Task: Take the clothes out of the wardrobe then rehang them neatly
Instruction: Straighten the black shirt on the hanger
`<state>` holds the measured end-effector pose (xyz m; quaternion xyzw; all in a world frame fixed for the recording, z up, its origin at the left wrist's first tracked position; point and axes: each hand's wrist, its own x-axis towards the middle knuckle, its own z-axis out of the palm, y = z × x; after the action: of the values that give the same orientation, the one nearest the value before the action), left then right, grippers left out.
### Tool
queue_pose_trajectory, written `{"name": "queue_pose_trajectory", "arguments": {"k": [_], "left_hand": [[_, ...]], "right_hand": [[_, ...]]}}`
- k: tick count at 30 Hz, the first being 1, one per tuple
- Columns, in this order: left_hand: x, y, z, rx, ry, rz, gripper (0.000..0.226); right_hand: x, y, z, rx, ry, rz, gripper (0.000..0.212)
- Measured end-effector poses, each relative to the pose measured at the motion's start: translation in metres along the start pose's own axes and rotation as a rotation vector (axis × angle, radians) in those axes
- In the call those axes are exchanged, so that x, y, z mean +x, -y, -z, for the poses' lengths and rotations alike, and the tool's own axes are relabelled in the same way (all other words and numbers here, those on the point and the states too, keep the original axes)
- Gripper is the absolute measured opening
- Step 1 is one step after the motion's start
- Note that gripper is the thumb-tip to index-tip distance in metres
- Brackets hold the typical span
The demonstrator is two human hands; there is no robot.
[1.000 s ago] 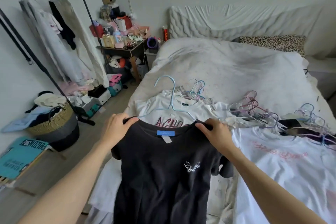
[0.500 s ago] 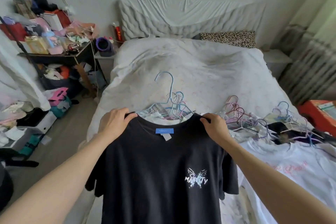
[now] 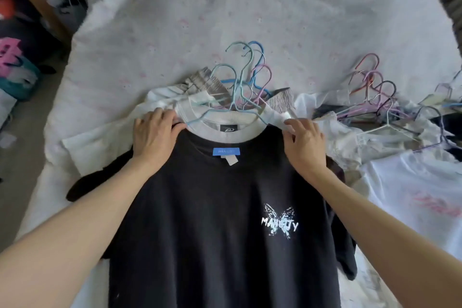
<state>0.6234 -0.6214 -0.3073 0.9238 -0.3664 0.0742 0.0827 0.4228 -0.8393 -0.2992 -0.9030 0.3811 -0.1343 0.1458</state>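
Two hands, mine, hold a black T-shirt [image 3: 225, 220] by its shoulders over the bed [image 3: 250, 7]. My left hand [image 3: 153, 135] grips the shirt's left shoulder seam, fingers curled over the top edge; my right hand [image 3: 305, 142] pinches the other shoulder just beside the collar. I judge that holding it at both shoulders spreads the shirt flat, butterfly print up, so it lies without creases and is ready to take a hanger.

Measured from the black T-shirt: just beyond its collar lies a white T-shirt [image 3: 225, 125], with the black collar overlapping the white neckband, so the black one tops a pile. Further beyond the collar, a cluster of blue and pink hangers [image 3: 246, 77] rests on that pile, hooks pointing away from me; they appear to stay in the garments beneath. To the right of the shirt sits a second tangle of hangers [image 3: 375, 97] on crumpled clothing, and nearer me on that side another white garment with pink lettering [image 3: 420, 195] lies spread out.

No basket or box shows clearly here; the bed serves as the holding place, carrying both piles. Far to the left of the shirt, on the floor, blurred heaps of clothing [image 3: 15, 70] are too indistinct to tell apart.

By my reckoning the taking-out is well along and the rehanging not yet begun.
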Motion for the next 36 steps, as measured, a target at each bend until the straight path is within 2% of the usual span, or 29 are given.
{"name": "queue_pose_trajectory", "arguments": {"k": [2,5,7,9,11,13,18,24,28,31,34,36], "left_hand": [[-0.014,-0.008,-0.010,-0.049,-0.101,0.020,0.027],[-0.054,-0.030,-0.017,-0.152,-0.149,-0.009,0.039],[-0.097,-0.050,-0.022,-0.228,-0.053,-0.060,0.046],[-0.143,-0.067,-0.030,-0.239,0.110,-0.151,0.051],[-0.179,-0.069,-0.043,-0.151,0.254,-0.253,0.054],[-0.195,-0.055,-0.051,-0.048,0.347,-0.285,0.057],[-0.195,-0.025,-0.042,0.082,0.482,-0.204,0.058],[-0.219,-0.055,0.001,0.073,0.738,-0.039,0.060],[-0.249,-0.088,0.042,-0.044,0.732,-0.058,0.060],[-0.265,-0.117,0.082,-0.210,0.628,-0.140,0.057],[-0.265,-0.148,0.122,-0.441,0.498,-0.136,0.051],[-0.264,-0.173,0.145,-0.477,0.378,-0.169,0.050]], "right_hand": [[-0.022,0.001,-0.012,-0.025,-0.065,0.123,0.037],[-0.075,0.004,-0.023,-0.060,0.010,0.265,0.046],[-0.118,0.000,-0.033,-0.100,0.113,0.351,0.049],[-0.152,-0.011,-0.040,-0.158,0.195,0.405,0.052],[-0.167,-0.026,-0.042,-0.201,0.226,0.419,0.054],[-0.167,-0.038,-0.040,-0.252,0.221,0.408,0.055],[-0.166,-0.049,-0.031,-0.348,0.243,0.307,0.059],[-0.218,-0.044,-0.006,-0.307,0.253,0.178,0.054],[-0.268,-0.050,0.039,-0.234,0.281,0.116,0.057],[-0.294,-0.056,0.089,-0.122,0.274,-0.015,0.051],[-0.310,-0.069,0.147,-0.095,0.137,-0.041,0.049],[-0.319,-0.085,0.188,-0.087,0.045,-0.052,0.051]]}}
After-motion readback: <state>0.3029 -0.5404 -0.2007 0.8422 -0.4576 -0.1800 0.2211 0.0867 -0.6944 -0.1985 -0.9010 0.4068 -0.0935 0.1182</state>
